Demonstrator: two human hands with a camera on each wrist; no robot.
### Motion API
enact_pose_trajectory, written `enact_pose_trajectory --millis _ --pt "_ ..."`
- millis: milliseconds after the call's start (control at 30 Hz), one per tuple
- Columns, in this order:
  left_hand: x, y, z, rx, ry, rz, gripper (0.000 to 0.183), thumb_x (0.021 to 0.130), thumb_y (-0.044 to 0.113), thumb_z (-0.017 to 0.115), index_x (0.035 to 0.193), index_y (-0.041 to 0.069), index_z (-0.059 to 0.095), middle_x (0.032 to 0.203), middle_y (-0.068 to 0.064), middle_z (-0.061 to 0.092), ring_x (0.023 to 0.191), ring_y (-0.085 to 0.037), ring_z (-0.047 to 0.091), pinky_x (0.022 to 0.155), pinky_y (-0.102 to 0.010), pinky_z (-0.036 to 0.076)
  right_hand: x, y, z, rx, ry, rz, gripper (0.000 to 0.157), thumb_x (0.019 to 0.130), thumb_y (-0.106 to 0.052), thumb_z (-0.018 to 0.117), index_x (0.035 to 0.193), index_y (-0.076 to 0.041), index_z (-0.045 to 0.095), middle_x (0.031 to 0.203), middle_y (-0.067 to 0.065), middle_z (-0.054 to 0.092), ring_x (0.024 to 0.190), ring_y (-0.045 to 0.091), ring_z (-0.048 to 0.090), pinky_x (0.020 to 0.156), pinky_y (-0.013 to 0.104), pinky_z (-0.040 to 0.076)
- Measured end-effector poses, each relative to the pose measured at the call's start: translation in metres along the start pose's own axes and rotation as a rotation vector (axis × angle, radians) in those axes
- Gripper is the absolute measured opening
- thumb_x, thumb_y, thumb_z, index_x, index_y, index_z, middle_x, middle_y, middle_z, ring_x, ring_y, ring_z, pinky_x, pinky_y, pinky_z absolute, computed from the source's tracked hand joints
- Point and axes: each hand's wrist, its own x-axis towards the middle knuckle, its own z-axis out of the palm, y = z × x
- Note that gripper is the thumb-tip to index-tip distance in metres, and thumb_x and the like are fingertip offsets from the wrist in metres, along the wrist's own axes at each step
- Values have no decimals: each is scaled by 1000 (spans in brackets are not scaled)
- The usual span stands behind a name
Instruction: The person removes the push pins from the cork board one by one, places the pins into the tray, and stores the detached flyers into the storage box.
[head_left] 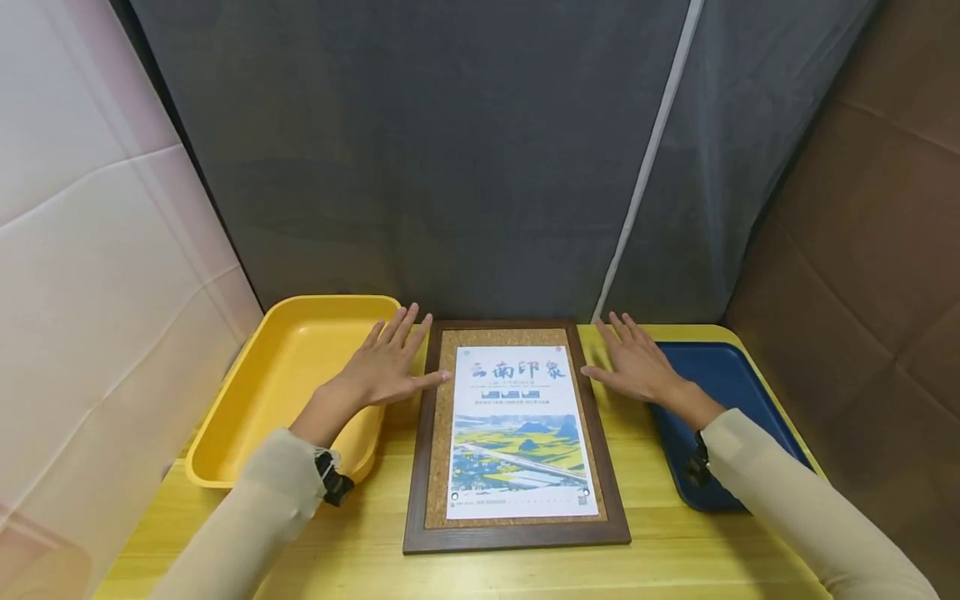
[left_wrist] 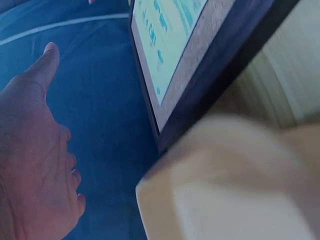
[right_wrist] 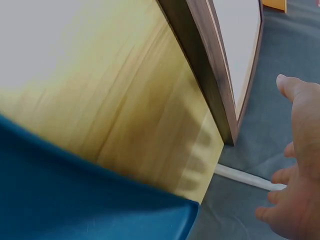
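Note:
A brown-framed cork board [head_left: 517,535] lies on the table, bearing a printed poster [head_left: 517,433] with a blue and yellow landscape. Small round pins show at the poster's lower corners. To the board's left, my left hand [head_left: 390,367] hovers with fingers spread, partly over the yellow tray [head_left: 300,350]. My right hand [head_left: 637,362] is spread on the other side, between the board and the blue tray [head_left: 705,367]. Both thumbs point inward toward the frame. Neither hand holds anything; in the right wrist view the right hand [right_wrist: 300,165] is apart from the board.
Under everything is a yellowish wooden table [head_left: 525,575]. A dark grey cloth [head_left: 420,167] with a pale strip [head_left: 652,150] hangs behind it. White fabric [head_left: 112,292] stands along the left and brown fabric [head_left: 862,292] along the right.

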Motion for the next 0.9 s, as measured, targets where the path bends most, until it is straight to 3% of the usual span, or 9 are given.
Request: enact_pose_trajectory --millis 267,667,900 --pt "6 21 16 1 -11 29 107 98 72 53 170 6 11 177 -20 0 163 -42 6 130 -62 7 4 -12 14 42 12 -12 92 103 -53 62 166 3 25 171 30 23 158 51 18 127 66 16" --pt "13 39 49 -25 -44 55 109 97 77 50 170 6 13 177 -20 1 164 -40 7 128 -64 12 14 -23 30 97 51 -18 88 103 -54 63 164 2 33 164 30 37 149 51 37 114 71 37" --pt "15 43 73 -35 -73 55 110 95 83 43 171 9 13 178 -19 0 164 -40 6 130 -61 10 22 -24 35 149 58 9 84 103 -52 64 163 -2 37 160 28 44 145 49 43 110 69 42"
